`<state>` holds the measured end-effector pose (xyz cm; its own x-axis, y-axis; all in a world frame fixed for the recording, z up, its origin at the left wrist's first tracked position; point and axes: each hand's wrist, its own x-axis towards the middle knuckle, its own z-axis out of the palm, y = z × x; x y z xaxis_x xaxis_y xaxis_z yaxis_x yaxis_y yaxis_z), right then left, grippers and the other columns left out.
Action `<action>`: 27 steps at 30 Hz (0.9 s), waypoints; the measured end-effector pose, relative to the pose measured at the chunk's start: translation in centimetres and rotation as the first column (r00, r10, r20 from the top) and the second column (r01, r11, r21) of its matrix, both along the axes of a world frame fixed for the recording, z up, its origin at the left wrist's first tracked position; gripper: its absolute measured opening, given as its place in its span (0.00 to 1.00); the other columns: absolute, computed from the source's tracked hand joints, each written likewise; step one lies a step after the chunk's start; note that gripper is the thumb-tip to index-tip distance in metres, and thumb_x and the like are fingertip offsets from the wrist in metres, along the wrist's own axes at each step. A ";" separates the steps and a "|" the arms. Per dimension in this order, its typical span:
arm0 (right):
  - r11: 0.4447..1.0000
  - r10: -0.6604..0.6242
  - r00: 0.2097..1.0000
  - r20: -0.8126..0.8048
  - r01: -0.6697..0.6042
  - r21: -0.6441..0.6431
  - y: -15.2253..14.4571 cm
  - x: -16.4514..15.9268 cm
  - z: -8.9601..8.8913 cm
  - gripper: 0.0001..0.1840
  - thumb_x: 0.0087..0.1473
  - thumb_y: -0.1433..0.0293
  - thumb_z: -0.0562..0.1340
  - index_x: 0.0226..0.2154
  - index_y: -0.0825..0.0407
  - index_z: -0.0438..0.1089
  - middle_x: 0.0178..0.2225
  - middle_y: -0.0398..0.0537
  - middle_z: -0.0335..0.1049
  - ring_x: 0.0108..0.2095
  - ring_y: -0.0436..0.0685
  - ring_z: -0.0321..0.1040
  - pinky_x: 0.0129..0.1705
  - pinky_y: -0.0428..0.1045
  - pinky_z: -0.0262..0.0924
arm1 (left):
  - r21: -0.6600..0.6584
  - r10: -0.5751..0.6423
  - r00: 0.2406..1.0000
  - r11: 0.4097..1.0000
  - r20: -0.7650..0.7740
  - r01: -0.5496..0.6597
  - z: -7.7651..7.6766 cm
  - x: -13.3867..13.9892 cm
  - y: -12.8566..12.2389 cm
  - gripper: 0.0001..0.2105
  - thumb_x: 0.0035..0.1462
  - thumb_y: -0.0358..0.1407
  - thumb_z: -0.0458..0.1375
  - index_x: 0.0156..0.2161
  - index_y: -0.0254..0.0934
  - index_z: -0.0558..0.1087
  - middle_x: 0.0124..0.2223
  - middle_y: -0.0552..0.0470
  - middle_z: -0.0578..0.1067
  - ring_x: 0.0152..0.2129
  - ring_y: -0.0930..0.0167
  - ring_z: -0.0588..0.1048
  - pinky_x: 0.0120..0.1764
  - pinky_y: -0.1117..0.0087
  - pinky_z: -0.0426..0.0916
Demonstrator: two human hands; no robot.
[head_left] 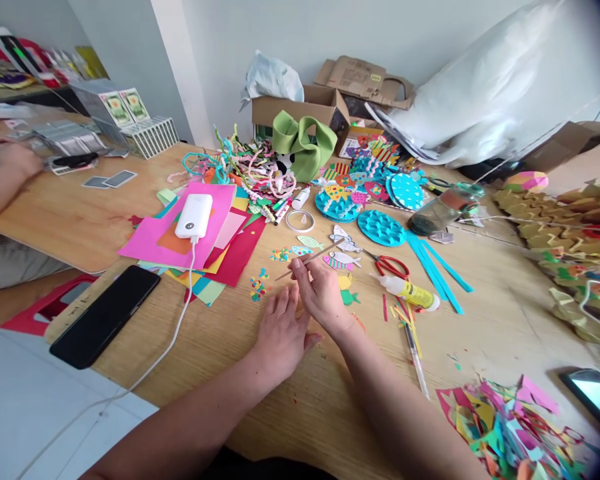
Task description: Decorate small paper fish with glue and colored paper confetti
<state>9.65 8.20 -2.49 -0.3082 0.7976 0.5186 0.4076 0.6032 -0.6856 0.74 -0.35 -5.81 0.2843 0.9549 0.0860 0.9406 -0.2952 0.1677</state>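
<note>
My right hand [325,293] pinches a thin brown stick [324,251], held slantwise over the table. Flat on the wood lies my left hand [283,333], fingers stretched out and holding nothing, close beside my right wrist. Just past my fingertips are two small piles of coloured paper dots [259,285]. Beyond the stick are paper fish, among them a green spotted fish [310,242] and a pink-headed striped fish [337,261]. To the right of my right hand are a green paper fish [349,297], red-handled scissors [391,266] and a yellow glue bottle [414,293].
A white power bank [194,215] lies on coloured paper [143,240], its cable [177,330] crossing the table's left side. A black phone [105,317] rests near the edge. Blue discs [381,227], a jar [445,207] and paper scraps [513,427] lie rightward. Another person's hand [17,160] is far left.
</note>
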 end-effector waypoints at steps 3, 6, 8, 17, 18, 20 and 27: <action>1.000 -0.010 1.000 0.006 0.010 0.003 0.3 -0.7 -0.2 0.19 0.66 0.61 0.51 0.25 0.49 0.63 0.25 0.46 0.68 0.27 0.53 0.66 0.30 0.49 0.60 | -0.036 0.006 1.000 0.999 0.008 -0.006 0.0 0.1 0.1 0.27 0.61 0.51 0.56 0.58 0.34 0.69 0.60 0.36 0.68 0.59 0.52 0.62 0.59 0.49 0.57; 1.000 0.016 1.000 0.013 -0.016 -0.008 0.3 -1.0 -0.6 0.17 0.65 0.62 0.53 0.25 0.49 0.63 0.24 0.45 0.68 0.26 0.53 0.66 0.30 0.48 0.60 | -0.051 0.014 1.000 0.999 0.020 -0.013 -0.3 0.1 0.1 0.28 0.60 0.50 0.57 0.59 0.35 0.68 0.60 0.38 0.68 0.58 0.53 0.63 0.59 0.50 0.57; 1.000 0.025 1.000 0.007 -0.025 -0.013 0.4 -1.0 -0.9 0.16 0.64 0.63 0.54 0.26 0.49 0.63 0.25 0.45 0.69 0.26 0.53 0.66 0.30 0.49 0.60 | -0.036 0.015 1.000 0.999 0.021 -0.014 -0.4 0.2 0.1 0.28 0.60 0.51 0.57 0.59 0.35 0.68 0.60 0.38 0.68 0.58 0.53 0.63 0.59 0.50 0.57; 0.999 0.052 0.998 0.020 -0.052 -0.006 1.5 -1.6 -0.9 0.15 0.65 0.63 0.53 0.27 0.48 0.64 0.27 0.47 0.70 0.30 0.55 0.68 0.34 0.50 0.63 | -0.021 0.023 1.000 1.000 0.016 -0.023 -0.2 0.1 0.0 0.26 0.59 0.52 0.56 0.55 0.35 0.71 0.58 0.37 0.69 0.58 0.52 0.62 0.58 0.49 0.58; 0.998 0.065 0.997 0.034 -0.065 -0.013 1.5 -1.7 -1.0 0.15 0.65 0.64 0.53 0.27 0.48 0.64 0.28 0.47 0.70 0.30 0.55 0.68 0.34 0.50 0.63 | -0.019 0.022 0.999 1.000 0.023 -0.021 -0.2 0.1 0.0 0.26 0.59 0.52 0.57 0.56 0.36 0.71 0.58 0.38 0.69 0.58 0.53 0.62 0.59 0.50 0.58; 0.996 0.086 0.994 0.064 -0.084 -0.025 1.4 -1.9 -1.1 0.14 0.65 0.64 0.53 0.27 0.48 0.64 0.28 0.47 0.71 0.31 0.55 0.68 0.35 0.50 0.63 | -0.007 0.020 0.999 1.000 0.036 -0.020 -0.4 0.1 0.0 0.26 0.59 0.52 0.57 0.56 0.36 0.71 0.59 0.39 0.69 0.59 0.53 0.61 0.59 0.50 0.57; 0.995 0.096 0.992 0.078 -0.093 -0.039 1.3 -2.0 -1.3 0.13 0.65 0.65 0.53 0.28 0.49 0.65 0.28 0.47 0.71 0.31 0.56 0.68 0.36 0.51 0.64 | -0.001 0.015 0.999 1.000 0.039 -0.015 -0.3 0.1 0.0 0.26 0.59 0.51 0.58 0.57 0.37 0.70 0.59 0.40 0.69 0.59 0.53 0.60 0.59 0.50 0.56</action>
